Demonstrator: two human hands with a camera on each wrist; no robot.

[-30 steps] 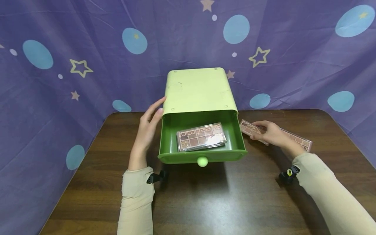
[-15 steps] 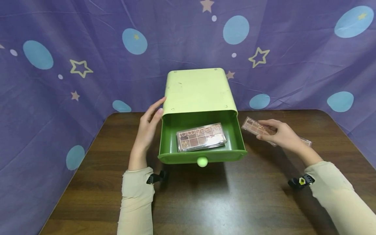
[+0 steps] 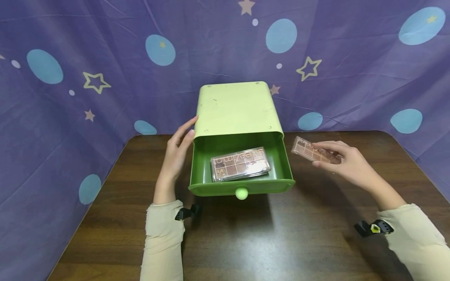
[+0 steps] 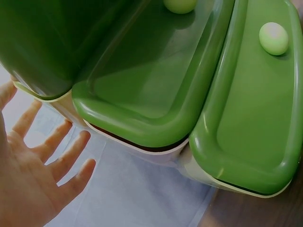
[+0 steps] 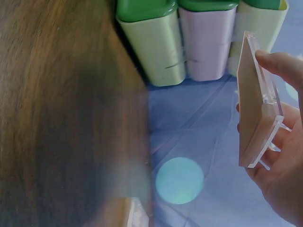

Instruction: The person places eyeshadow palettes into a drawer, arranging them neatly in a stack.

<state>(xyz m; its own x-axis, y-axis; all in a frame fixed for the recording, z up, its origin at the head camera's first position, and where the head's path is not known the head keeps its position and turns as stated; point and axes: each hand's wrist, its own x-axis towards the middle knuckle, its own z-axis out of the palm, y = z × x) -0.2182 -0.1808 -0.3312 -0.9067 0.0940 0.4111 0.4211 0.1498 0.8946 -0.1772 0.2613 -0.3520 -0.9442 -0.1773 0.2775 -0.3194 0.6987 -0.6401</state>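
My right hand (image 3: 353,166) pinches an eyeshadow palette (image 3: 309,151) with a clear lid, held above the table to the right of the drawer unit (image 3: 239,107). In the right wrist view that palette (image 5: 258,99) is seen edge-on between thumb and fingers. The unit's top green drawer (image 3: 277,156) is pulled out. Inside lies a palette (image 3: 240,164), set at a slant, with what looks like another beneath it. My left hand (image 3: 177,152) rests its fingertips against the unit's left side, fingers spread and extended in the left wrist view (image 4: 42,165).
Below the pulled-out drawer are two closed drawers, a middle one (image 4: 142,94) and a lower one (image 4: 255,118), with round knobs. Another palette (image 5: 135,215) lies on the wooden table (image 3: 228,242), blocked by my right hand in the head view. A purple curtain (image 3: 225,47) hangs behind.
My right hand has lifted the palette off the table and drawn it back to the right, covering the other palette there. My left hand and the drawer unit have stayed put.
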